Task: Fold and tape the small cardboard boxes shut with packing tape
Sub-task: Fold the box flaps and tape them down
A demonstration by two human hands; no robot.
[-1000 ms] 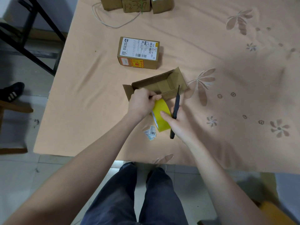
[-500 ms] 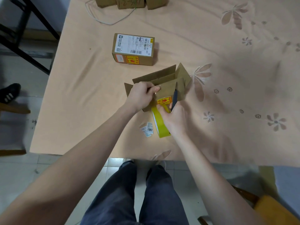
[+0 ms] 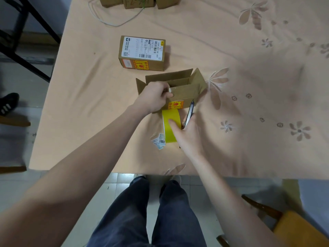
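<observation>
An open cardboard box [image 3: 185,90] stands near the table's front edge, its flaps up and a yellow label on its near side. My left hand [image 3: 156,96] grips the box's near-left wall, fingers curled over the rim. Just in front of the box my right hand [image 3: 187,134] holds a yellow roll of packing tape [image 3: 170,127], thumb pressed on it, along with a dark pen-like tool [image 3: 189,113] that points up toward the box. A strip of tape runs from the roll to the box's near side.
A closed, labelled box [image 3: 142,53] sits behind the open one. More boxes [image 3: 138,1] and a white cord [image 3: 114,22] lie at the table's far edge. Torn label scraps [image 3: 159,140] lie beside the roll. A chair [image 3: 284,225] stands at the lower right.
The box has been tipped up so its labelled side faces me. The tape roll has been drawn back from the box toward the table edge.
</observation>
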